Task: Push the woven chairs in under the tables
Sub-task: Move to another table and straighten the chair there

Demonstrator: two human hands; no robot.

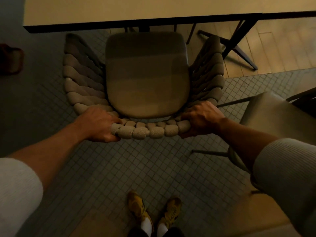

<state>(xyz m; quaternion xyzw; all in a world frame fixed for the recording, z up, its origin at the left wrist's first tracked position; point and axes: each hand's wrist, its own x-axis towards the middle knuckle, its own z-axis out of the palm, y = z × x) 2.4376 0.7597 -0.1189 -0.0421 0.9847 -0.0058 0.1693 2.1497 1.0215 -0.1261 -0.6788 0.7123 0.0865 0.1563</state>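
A woven chair (150,130) with thick beige braided back and arms and a smooth seat cushion (147,77) stands below me, facing a pale table (136,9). The cushion's front edge lies just at the table's dark rim; most of the seat is out from under it. My left hand (100,124) is shut on the left end of the curved top rail. On the right end of the same rail, my right hand (201,119) grips it likewise.
A second chair (273,117) with thin metal legs stands close at the right, partly behind my right arm. Dark table legs (237,43) cross at the upper right on wood flooring. A brownish object (12,60) lies far left. My yellow shoes (153,212) stand on the tiled floor.
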